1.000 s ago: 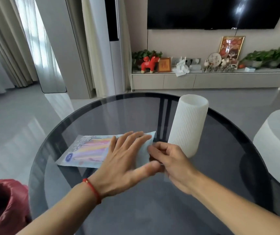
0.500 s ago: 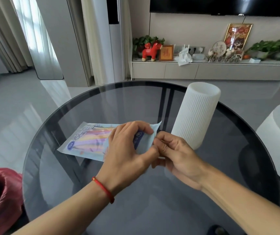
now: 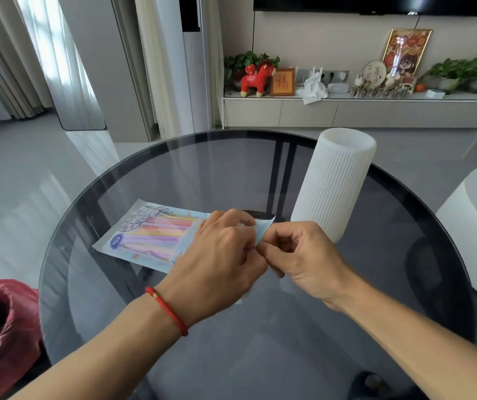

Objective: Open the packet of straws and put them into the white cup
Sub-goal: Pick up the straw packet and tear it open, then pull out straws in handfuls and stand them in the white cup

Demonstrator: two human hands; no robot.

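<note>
Both hands' fingers pinch the straw packet, hiding its right end.

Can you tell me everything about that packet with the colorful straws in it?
The straw packet is a flat, pale blue plastic bag with a clear window showing pink, orange, yellow and purple straws lying side by side. A round blue badge sits near its left end. It lies on the dark glass table, left of the white cup. The left hand and right hand pinch its right end, which lifts slightly. It looks still sealed.
</note>
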